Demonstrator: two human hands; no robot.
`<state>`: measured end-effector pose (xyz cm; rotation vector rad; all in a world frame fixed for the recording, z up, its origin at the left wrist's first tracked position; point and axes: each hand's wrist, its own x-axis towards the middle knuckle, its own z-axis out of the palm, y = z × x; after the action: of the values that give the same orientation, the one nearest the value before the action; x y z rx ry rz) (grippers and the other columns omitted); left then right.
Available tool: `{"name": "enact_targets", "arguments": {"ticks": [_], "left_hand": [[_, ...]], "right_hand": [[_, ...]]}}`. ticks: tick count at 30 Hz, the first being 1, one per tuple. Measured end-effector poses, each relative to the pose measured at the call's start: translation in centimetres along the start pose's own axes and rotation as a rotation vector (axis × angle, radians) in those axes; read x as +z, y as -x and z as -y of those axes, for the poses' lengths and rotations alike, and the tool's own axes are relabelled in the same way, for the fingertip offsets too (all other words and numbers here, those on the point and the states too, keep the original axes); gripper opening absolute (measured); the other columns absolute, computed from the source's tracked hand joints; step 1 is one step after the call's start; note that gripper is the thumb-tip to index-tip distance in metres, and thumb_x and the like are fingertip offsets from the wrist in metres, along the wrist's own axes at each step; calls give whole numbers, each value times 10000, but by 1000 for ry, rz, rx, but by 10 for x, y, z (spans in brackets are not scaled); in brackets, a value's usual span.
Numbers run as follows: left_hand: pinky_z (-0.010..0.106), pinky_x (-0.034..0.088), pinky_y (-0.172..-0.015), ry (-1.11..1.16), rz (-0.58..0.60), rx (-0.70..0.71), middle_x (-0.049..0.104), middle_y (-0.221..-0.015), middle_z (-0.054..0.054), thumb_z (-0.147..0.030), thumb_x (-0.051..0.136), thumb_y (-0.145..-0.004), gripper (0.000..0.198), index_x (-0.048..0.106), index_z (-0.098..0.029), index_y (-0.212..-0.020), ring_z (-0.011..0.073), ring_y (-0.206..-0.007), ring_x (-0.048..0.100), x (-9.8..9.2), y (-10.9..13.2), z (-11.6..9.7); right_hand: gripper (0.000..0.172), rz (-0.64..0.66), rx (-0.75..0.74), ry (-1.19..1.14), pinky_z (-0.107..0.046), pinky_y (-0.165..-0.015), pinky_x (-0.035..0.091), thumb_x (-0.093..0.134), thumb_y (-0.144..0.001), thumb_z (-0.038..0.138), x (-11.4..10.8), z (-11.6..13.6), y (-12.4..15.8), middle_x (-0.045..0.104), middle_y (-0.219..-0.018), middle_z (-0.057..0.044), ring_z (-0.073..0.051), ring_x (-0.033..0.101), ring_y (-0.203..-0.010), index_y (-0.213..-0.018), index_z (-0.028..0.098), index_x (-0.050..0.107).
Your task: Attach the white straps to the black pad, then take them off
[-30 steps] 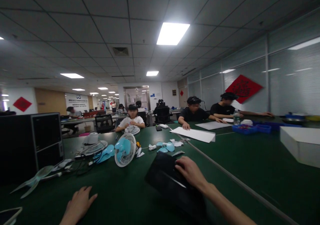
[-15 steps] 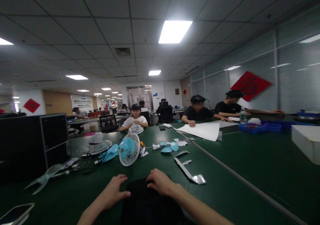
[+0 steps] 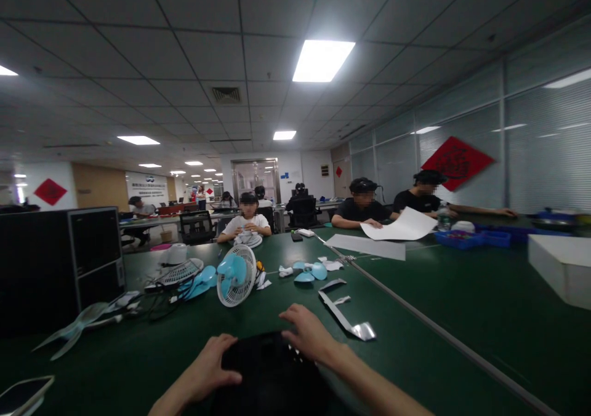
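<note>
A dark, black object (image 3: 270,373) lies low in the middle of the head view, at the near edge of the green table (image 3: 415,348). My left hand (image 3: 210,367) is at its left side, thumb apart from the fingers, touching or very near its edge. Over its upper right corner is my right hand (image 3: 307,333), fingers curved and spread. Whether either hand bears on the object is hard to tell in the dim picture. Beyond the hands stands a white fan grille (image 3: 249,280) with light blue blades (image 3: 233,269).
Silver strips (image 3: 362,330) lie right of my hands. Blue fan blades (image 3: 305,276) and wires are farther back. A black computer case (image 3: 96,250) stands left, a phone (image 3: 25,394) near left. Across the table, a person holds a white sheet (image 3: 401,225); blue trays (image 3: 471,239) are right.
My right hand has moved slightly up and right, and its fingers have spread. My left hand has lowered a little toward the black object. The far person's white sheet has lifted and shifted right.
</note>
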<state>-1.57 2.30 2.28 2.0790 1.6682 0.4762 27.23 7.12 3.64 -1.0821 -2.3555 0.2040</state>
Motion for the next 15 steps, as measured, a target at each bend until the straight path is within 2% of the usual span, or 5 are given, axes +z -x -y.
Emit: {"name": "enact_targets", "arguments": {"ticks": [4, 8, 11, 15], "left_hand": [[344, 346, -1043, 38, 12, 7, 485, -1349, 111, -534, 704, -594, 845, 473, -163, -1317, 295, -1240, 438, -3, 1, 1], [348, 391, -990, 45, 21, -39, 511, -1300, 117, -484, 702, -591, 816, 467, -163, -1304, 299, -1180, 485, -7, 7, -1], [340, 385, -998, 27, 25, -72, 499, -1306, 121, -437, 690, -598, 796, 459, -153, -1305, 292, -1192, 474, -10, 12, -3], [347, 357, -1030, 19, 18, -60, 496, -1309, 121, -400, 679, -602, 783, 455, -138, -1305, 288, -1211, 457, -9, 12, 2]], "right_hand": [[299, -114, 218, 145, -325, -902, 422, 576, -813, 263, -35, -41, 32, 568, -1133, -99, -234, 539, -1048, -1099, 185, 614], [312, -118, 355, 256, -322, -831, 441, 621, -769, 299, -58, -77, 64, 556, -1127, -107, -250, 541, -1032, -1058, 183, 596], [342, -102, 421, 286, -315, -782, 445, 640, -745, 331, -61, -91, 77, 560, -1089, -103, -251, 548, -1002, -1047, 180, 588], [348, -62, 409, 334, -324, -769, 440, 649, -739, 341, -55, -95, 78, 572, -1068, -97, -254, 552, -990, -1045, 184, 594]]}}
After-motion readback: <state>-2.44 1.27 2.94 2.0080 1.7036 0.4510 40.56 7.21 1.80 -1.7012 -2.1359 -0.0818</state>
